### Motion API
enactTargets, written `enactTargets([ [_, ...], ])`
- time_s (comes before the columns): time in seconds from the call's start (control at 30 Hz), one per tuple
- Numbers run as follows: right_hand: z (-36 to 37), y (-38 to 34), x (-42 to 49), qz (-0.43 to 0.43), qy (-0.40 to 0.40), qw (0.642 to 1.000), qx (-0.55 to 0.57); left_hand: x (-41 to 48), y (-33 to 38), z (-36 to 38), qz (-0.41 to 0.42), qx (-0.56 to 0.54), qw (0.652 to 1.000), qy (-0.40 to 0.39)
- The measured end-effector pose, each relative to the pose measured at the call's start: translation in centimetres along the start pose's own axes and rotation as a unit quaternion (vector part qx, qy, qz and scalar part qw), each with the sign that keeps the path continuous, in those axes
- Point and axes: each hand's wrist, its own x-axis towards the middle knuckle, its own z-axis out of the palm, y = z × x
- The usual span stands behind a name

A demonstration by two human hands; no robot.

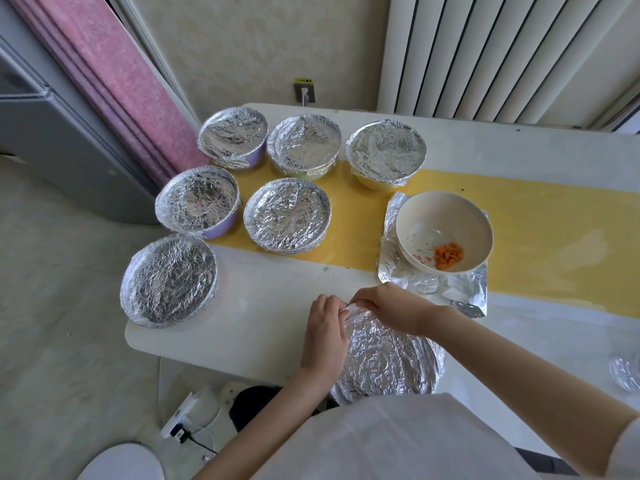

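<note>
A foil-covered bowl (388,362) sits at the table's near edge, right in front of me. My left hand (325,330) and my right hand (391,308) both pinch the foil at the bowl's far rim, fingertips close together. To the right stands an uncovered white bowl (415,220) with a small heap of orange carrot pieces (448,256), resting on a loose foil sheet (464,289).
Several foil-covered bowls (287,214) stand in rows across the left half of the white table (249,327), over a yellow runner (540,216). Another foil piece (625,374) lies at the right edge. A power strip (187,414) lies on the floor below.
</note>
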Motion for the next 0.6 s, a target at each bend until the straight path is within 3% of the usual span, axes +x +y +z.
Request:
enactTargets([
  [0.3,1.5,1.7,-1.3,0.059,0.090,0.994,0.009,-0.1,-0.6,-0.3,-0.017,-0.032,0.999,-0.038],
  [0.6,1.8,1.8,-1.8,0.029,0.079,0.996,-0.031,0.7,0.3,-0.1,-0.011,-0.066,0.996,-0.054],
])
